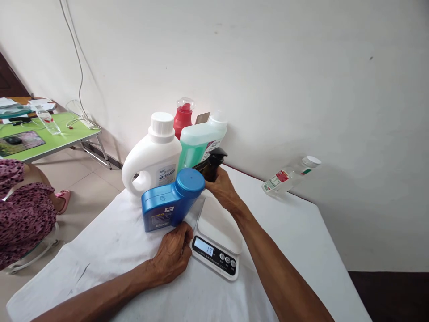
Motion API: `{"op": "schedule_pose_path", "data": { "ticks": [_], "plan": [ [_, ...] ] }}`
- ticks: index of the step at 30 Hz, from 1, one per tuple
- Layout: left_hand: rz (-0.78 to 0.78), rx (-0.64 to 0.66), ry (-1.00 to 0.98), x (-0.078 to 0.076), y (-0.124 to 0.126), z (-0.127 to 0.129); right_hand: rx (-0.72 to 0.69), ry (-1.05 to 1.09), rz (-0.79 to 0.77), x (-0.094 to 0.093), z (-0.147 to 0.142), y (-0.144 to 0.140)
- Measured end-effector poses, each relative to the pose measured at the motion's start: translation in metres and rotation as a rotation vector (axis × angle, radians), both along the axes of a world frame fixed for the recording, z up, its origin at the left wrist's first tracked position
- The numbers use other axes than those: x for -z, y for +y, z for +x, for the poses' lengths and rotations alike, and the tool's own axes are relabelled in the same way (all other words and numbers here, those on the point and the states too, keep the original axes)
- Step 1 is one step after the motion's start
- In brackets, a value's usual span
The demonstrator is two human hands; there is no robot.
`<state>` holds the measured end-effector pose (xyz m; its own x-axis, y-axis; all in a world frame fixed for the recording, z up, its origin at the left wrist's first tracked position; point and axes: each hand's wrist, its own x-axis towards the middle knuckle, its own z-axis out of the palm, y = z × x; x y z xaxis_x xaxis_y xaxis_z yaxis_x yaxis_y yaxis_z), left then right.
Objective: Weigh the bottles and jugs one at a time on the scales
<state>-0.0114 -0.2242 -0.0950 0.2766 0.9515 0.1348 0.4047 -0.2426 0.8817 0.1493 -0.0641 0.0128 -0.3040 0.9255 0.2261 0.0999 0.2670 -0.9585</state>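
Head view: our left hand [172, 255] rests at the base of the blue bottle [169, 201], fingers curled against its lower edge; we cannot tell whether it grips or only steadies. Our right hand [223, 188] is closed around the black sprayer [212, 164], fingers wrapped about its dark body near the trigger head.

Blue bottle stands tilted on the white-clothed surface [301, 237], just left of the scale [217, 239], whose display is lit. Behind it: white jug [152, 163] with handle, green bottle [199, 143], red bottle [182, 117], all crowded near the wall. A clear bottle [290, 175] lies on its side, well apart to the right.

Handling, as we judge it: blue bottle is stiff plastic, smooth and probably a little slippery, its weight depending on fill, which we cannot see. Best taken around the flat body below the cap. Sprayer looks light; take it by the neck, clear of the trigger.

Another person in a patterned sleeve [23, 210] sits at left, near a green table [43, 134].
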Motion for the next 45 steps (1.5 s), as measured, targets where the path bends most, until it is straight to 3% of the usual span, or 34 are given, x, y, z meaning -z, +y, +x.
{"op": "schedule_pose_path", "data": {
  "ticks": [5,8,16,24,35,39,45],
  "plan": [
    [-0.003,-0.004,-0.003,-0.003,0.001,-0.001,0.134,-0.035,0.066,-0.035,0.034,-0.016],
    [-0.007,0.003,-0.020,-0.003,0.001,0.000,0.233,-0.144,0.049,-0.045,0.058,-0.039],
    [-0.032,0.006,-0.002,-0.008,0.002,-0.003,0.377,-0.276,-0.045,-0.033,0.083,-0.088],
    [0.012,0.003,0.012,-0.010,0.000,-0.005,0.443,-0.253,-0.053,-0.019,0.081,-0.093],
    [0.143,-0.004,0.045,-0.006,-0.009,-0.009,0.392,-0.113,0.036,-0.014,0.078,-0.098],
    [0.211,0.138,0.085,-0.001,-0.011,-0.015,0.473,0.004,0.065,0.003,0.084,-0.108],
    [0.142,0.188,0.275,0.000,-0.011,-0.024,0.847,0.335,-0.069,0.066,0.094,-0.134]
  ]
}}
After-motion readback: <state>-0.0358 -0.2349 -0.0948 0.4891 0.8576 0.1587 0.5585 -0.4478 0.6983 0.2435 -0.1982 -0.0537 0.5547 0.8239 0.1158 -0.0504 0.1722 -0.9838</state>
